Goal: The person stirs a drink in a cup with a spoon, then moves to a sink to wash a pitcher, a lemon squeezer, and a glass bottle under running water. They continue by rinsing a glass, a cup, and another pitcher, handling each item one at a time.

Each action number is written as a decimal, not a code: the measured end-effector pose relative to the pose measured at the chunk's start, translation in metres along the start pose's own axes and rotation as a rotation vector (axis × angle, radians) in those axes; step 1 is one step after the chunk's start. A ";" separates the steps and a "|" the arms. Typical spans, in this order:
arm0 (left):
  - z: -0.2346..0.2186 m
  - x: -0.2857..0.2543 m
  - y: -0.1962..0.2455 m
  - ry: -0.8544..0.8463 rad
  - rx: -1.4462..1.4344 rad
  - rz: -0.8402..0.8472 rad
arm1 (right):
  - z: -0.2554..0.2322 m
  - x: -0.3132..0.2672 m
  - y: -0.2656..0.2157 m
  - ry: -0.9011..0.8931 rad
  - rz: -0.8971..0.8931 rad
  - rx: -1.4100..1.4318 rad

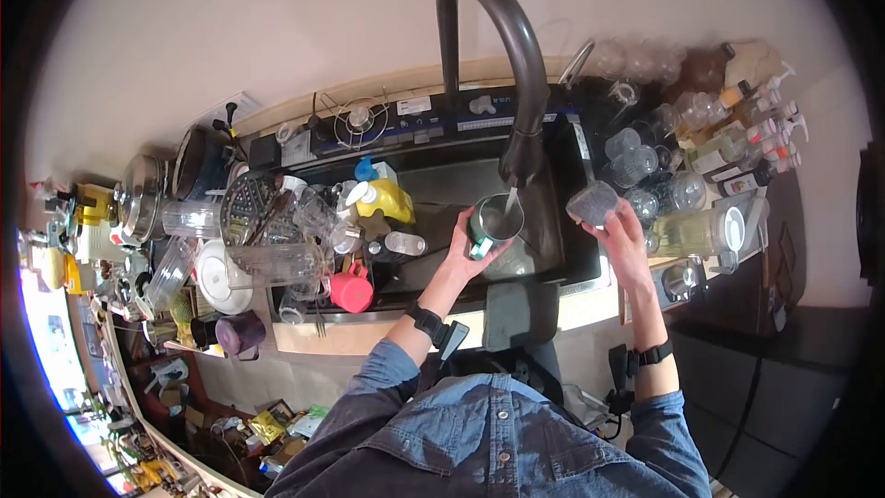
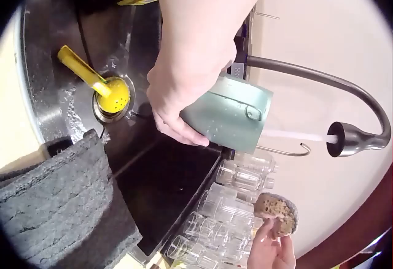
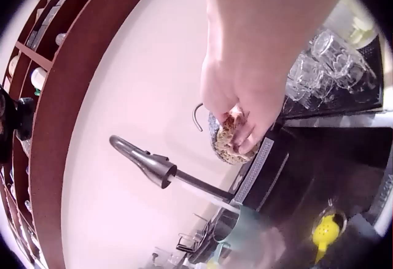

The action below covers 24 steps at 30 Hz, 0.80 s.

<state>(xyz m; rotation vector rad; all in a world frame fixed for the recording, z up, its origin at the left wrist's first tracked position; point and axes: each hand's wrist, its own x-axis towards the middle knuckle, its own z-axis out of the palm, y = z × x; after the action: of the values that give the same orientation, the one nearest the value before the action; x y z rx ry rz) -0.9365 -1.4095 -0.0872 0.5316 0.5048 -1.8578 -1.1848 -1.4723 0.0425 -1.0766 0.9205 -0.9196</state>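
Note:
My left hand point(image 1: 463, 254) grips a pale green cup point(image 2: 227, 120) over the black sink point(image 1: 442, 180). The cup's mouth lies under the tap point(image 1: 525, 83), and a stream of water point(image 2: 298, 135) runs into it. Drops cling to the cup's outside, where a small loop shows. My right hand point(image 1: 629, 244) is raised at the sink's right side and pinches a sponge point(image 1: 593, 204) between thumb and fingers. In the left wrist view the sponge has a porous tan face and a greyish edge. Sponge and cup are apart.
A yellow perforated squeezer point(image 2: 110, 94) lies at the sink drain. Left of the basin crowd glassware, a yellow bottle point(image 1: 383, 200) and a red cup point(image 1: 351, 288). Upturned glasses point(image 1: 634, 166) and pump bottles stand on the right. A grey cloth point(image 2: 67, 207) hangs over the front edge.

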 end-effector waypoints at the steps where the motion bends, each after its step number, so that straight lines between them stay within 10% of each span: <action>1: 0.000 0.004 0.000 -0.018 -0.005 -0.009 | -0.002 0.011 -0.001 0.003 -0.031 -0.067; 9: 0.011 0.002 0.001 -0.088 -0.036 -0.031 | 0.038 0.125 -0.002 -0.102 -0.286 -0.785; 13: 0.002 0.006 -0.001 -0.240 -0.220 -0.161 | 0.067 0.174 0.004 -0.230 -0.813 -1.006; 24: -0.008 0.002 -0.008 -0.154 -0.340 -0.326 | 0.076 0.254 0.071 -0.370 -0.683 -1.067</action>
<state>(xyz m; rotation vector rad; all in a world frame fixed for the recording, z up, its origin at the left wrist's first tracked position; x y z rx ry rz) -0.9437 -1.4035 -0.0940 0.0787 0.8212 -2.0419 -1.0181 -1.6702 -0.0486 -2.4907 0.7105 -0.6837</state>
